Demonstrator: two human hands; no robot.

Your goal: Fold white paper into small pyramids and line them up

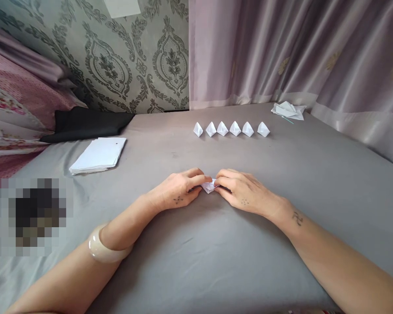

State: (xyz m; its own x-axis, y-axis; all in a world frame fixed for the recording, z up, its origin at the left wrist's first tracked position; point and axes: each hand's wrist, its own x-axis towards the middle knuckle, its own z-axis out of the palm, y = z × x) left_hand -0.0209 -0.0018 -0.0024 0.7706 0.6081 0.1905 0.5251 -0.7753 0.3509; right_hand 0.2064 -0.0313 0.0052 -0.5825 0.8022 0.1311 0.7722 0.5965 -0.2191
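Note:
Between my two hands sits a small folded white paper piece, low over the grey cloth. My left hand pinches its left side, thumb below and fingers on top. On the opposite side my right hand grips the paper in the same way, its fingertips partly covering the upper edge. Farther back, several folded white paper shapes with pointed tops stand in a row.
A stack of white paper sheets lies at the left, with a black cloth behind it. Loose folded papers and a thin light-blue stick rest near the curtain at back right. Patterned wallpaper rises behind.

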